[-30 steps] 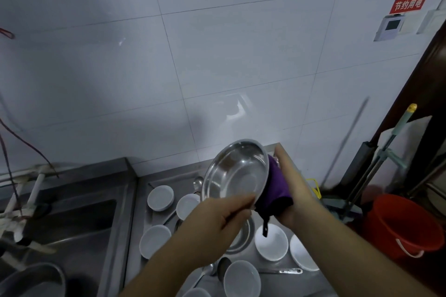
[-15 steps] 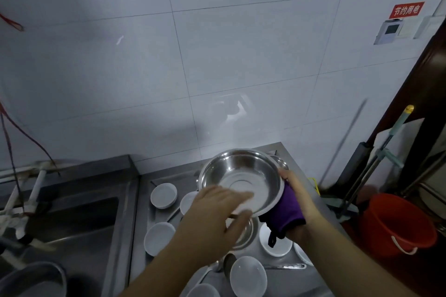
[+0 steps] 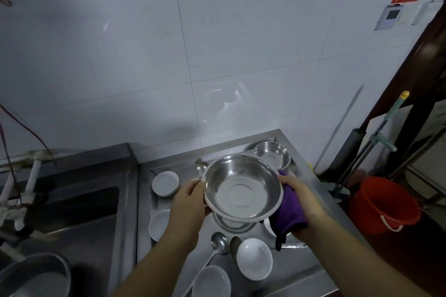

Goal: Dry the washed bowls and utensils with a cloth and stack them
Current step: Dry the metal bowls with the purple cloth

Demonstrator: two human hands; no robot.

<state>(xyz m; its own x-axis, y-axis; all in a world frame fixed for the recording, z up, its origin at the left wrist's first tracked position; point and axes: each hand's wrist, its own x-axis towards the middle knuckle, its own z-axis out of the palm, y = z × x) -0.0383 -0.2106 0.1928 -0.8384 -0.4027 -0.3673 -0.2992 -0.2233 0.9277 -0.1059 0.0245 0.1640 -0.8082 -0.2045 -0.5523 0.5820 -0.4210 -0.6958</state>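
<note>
- The fingers (image 3: 193, 188) of the left hand (image 3: 187, 202) grasp the steel bowl (image 3: 242, 191) by its rim; the right hand (image 3: 298, 196) clutches the purple cloth (image 3: 287, 214) against the bowl's far side.
- A second ago the bowl stood on edge; now it lies level, mouth up, so drying looks nearly finished.
- Beyond the bowl sits a smaller steel bowl (image 3: 272, 155); below it, on the desk (image 3: 301, 270), white bowls (image 3: 254, 258) and a ladle (image 3: 218, 246) crowd any stacking spot.

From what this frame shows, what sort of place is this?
Probably a commercial or canteen kitchen's washing-up area: a stainless steel sink basin, a steel drainboard with small white ceramic bowls, and a white tiled wall.
</note>
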